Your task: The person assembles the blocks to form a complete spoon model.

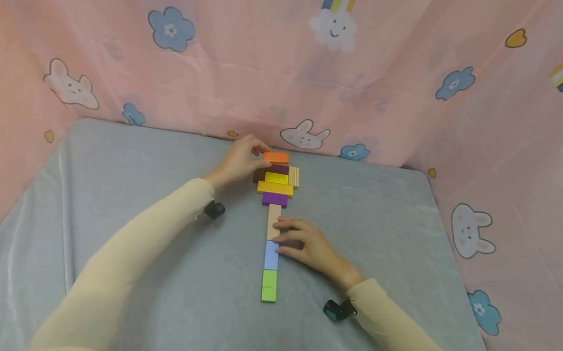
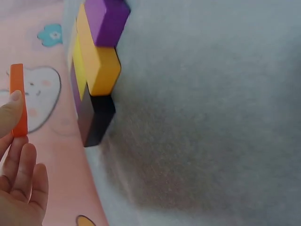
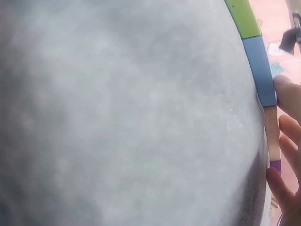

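My left hand [image 1: 240, 161] pinches an orange block [image 1: 276, 158] between thumb and fingers at the far end of a row of blocks. In the left wrist view the orange block [image 2: 18, 77] is held apart from the others. Below it lie a dark purple block [image 1: 278, 169], a yellow block [image 1: 276, 178], an amber block [image 1: 275, 188] and a purple block [image 1: 275, 200]. A plain wooden block [image 1: 273, 223], a blue block [image 1: 271, 255] and a green block [image 1: 269, 285] continue the line. My right hand [image 1: 314, 250] rests its loosely bent fingers along the wooden and blue blocks' right side.
A black block [image 2: 99, 120] flanks the yellow one on the left, partly behind my left hand in the head view. Opposite it sits a ridged wooden block [image 1: 294, 177]. Grey cloth [image 1: 175, 278] covers the table, and a pink patterned curtain [image 1: 251, 71] hangs behind.
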Action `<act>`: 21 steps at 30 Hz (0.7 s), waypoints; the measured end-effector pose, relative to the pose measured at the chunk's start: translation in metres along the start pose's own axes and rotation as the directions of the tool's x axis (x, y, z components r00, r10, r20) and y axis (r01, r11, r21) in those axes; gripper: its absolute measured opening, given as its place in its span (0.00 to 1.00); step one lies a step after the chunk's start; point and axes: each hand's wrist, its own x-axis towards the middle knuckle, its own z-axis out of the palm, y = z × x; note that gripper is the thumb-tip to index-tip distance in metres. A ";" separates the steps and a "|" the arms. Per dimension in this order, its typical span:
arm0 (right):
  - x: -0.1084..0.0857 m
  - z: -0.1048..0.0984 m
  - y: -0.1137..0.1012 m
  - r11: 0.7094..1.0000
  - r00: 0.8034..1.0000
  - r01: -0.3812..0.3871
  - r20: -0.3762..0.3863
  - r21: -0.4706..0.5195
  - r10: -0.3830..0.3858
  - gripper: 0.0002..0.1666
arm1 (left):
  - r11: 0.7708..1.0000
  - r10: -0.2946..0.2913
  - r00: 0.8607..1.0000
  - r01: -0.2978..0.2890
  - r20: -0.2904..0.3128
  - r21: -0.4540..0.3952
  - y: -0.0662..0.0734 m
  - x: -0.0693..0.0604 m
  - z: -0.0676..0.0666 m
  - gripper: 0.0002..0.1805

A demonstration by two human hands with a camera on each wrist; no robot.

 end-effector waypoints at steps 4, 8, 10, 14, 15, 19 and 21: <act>-0.001 0.000 0.000 1.000 1.000 0.005 -0.004 -0.012 -0.005 0.14 | 1.000 -0.019 1.000 0.019 -0.008 -0.001 -0.006 0.012 0.004 0.20; -0.001 -0.001 0.000 1.000 1.000 -0.003 0.004 -0.006 0.003 0.14 | 0.999 -0.050 0.999 0.049 -0.015 -0.022 -0.010 0.022 0.008 0.20; 0.000 -0.001 0.000 1.000 1.000 -0.009 0.009 0.002 0.009 0.14 | 0.997 -0.071 0.997 0.070 -0.012 -0.029 -0.012 0.026 0.011 0.20; -0.001 -0.001 -0.001 1.000 1.000 -0.010 0.011 -0.007 0.011 0.14 | 0.995 -0.094 0.996 0.094 0.000 -0.031 -0.013 0.032 0.015 0.20; -0.001 -0.001 -0.001 1.000 1.000 -0.015 0.011 -0.008 0.015 0.14 | 0.995 -0.098 0.995 0.098 0.004 -0.030 -0.013 0.034 0.016 0.20; 0.000 -0.002 -0.002 1.000 1.000 -0.017 0.015 -0.010 0.017 0.14 | 0.994 -0.111 0.994 0.112 0.008 -0.018 -0.014 0.037 0.020 0.19; 0.000 -0.002 -0.003 1.000 1.000 -0.014 0.018 -0.009 0.014 0.14 | 0.993 -0.121 0.993 0.122 0.011 -0.009 -0.015 0.037 0.022 0.19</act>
